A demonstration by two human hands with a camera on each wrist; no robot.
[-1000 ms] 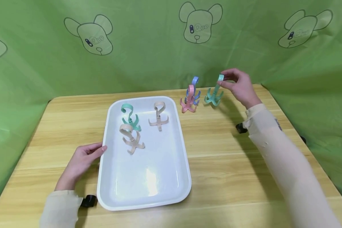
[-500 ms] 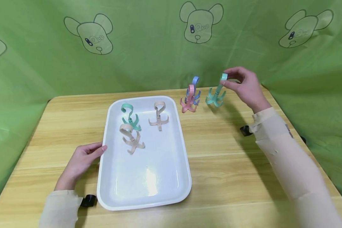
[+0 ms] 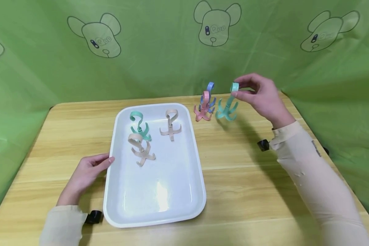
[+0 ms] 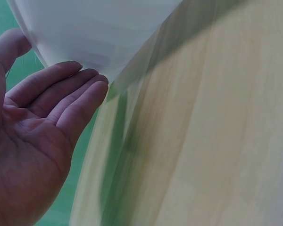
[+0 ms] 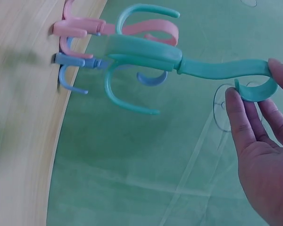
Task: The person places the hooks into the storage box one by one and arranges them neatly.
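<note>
My right hand [image 3: 261, 97] pinches a teal multi-prong hanging hook [image 3: 227, 111] by its curled top, between thumb and fingertips. Its prongs hang over the table's back right part, apart from the wood in the right wrist view. Just left of it stand a pink hanging hook [image 3: 204, 108] and, behind that, a blue hanging hook [image 3: 210, 89]. My left hand [image 3: 88, 172] holds the left rim of a white tray [image 3: 200, 164], thumb over the edge and fingers against the outside. Inside the tray stand a green hanging hook [image 3: 137, 118] and two beige hooks, one front [image 3: 144, 155] and one right [image 3: 171, 130].
The wooden table [image 3: 246, 191] runs back to a green curtain [image 3: 160, 68] with printed bear heads, which also hangs along both sides. A black wrist device [image 3: 263, 145] shows at the right sleeve, another [image 3: 94, 217] at the left.
The right hand first shifts slightly right with the teal hook, then back left toward the pink hook and a little nearer. The left hand keeps its hold on the tray.
</note>
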